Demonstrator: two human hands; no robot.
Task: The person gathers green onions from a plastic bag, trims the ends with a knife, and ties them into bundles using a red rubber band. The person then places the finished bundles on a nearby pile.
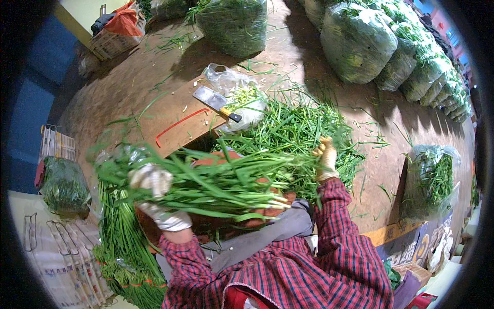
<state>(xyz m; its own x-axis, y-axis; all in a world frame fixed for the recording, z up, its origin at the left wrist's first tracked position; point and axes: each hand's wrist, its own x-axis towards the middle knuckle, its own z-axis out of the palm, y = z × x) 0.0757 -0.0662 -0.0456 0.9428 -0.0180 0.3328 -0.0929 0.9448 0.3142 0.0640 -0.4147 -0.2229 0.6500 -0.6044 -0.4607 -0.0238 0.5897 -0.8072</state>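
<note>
My left hand (156, 189), in a white glove, grips a thick bunch of long green leafy stalks (227, 181), perhaps garlic chives, over my lap. Their pale root ends point right. My right hand (326, 158), also gloved, has curled fingers near the bunch's right end; blurred greens beside it hide whether it holds any. Beyond lies a heap of loose green leaves (293, 119). A cleaver (212, 99) with a yellow and black handle rests across a wooden board (177, 127) and a plastic bag of pale trimmings (247, 98). A thin red strip (179, 123) lies on the board.
At lower left, stacked bunches of greens (123, 231) sit beside a white container (65, 266) with wire handles. Wrapped bales of greens (231, 27) stand ahead, and a row of filled bags (359, 46) lines the right. Another bag of greens (430, 181) stands nearer on the right.
</note>
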